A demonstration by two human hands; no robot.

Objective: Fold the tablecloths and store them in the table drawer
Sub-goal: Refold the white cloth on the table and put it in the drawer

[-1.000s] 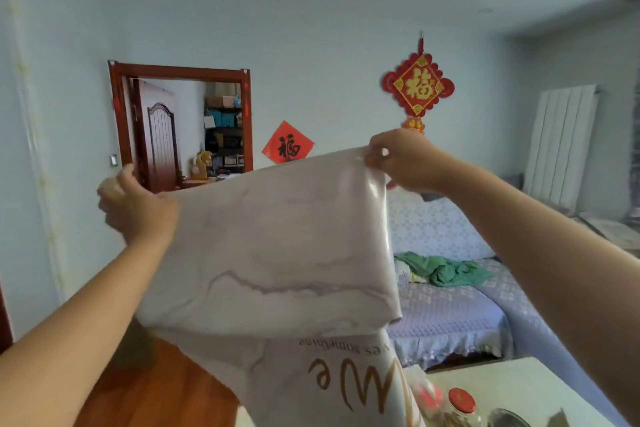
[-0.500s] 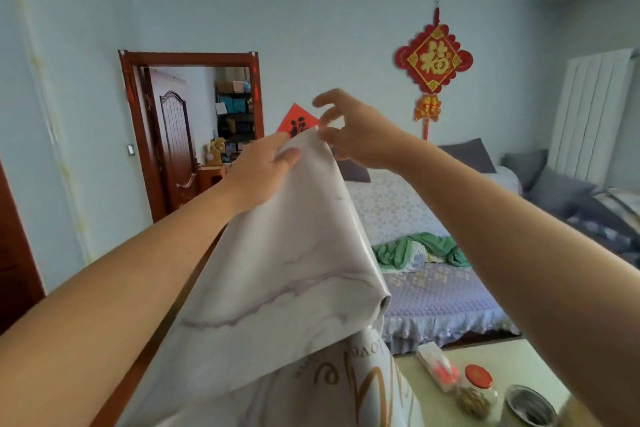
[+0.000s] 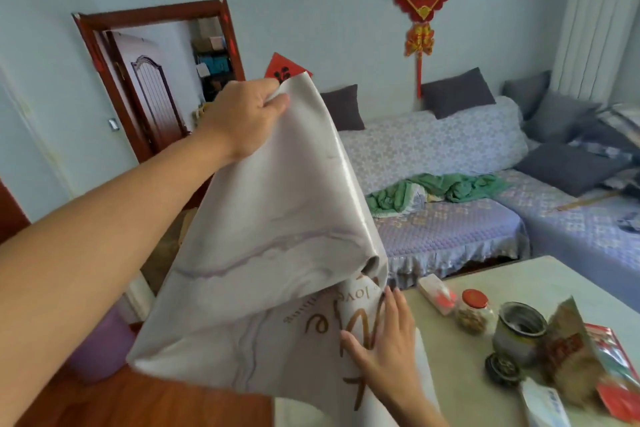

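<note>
Tablecloth [image 3: 277, 225]: glossy, marble-veined, gold lettering low down; hangs doubled above the table [image 3: 561, 284] at its left edge. Left hand [image 3: 242, 114] pinches the top corners, well above the table. Right hand [image 3: 384, 340], fingers straight, presses the lower part, seemingly against the tabletop. Jar [image 3: 474, 310], tin [image 3: 519, 333] further right.

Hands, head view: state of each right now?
Left hand: closed, pinching the top corner of the tablecloth.
Right hand: open, fingers straight, pressing flat on the tablecloth's lower part.
</note>
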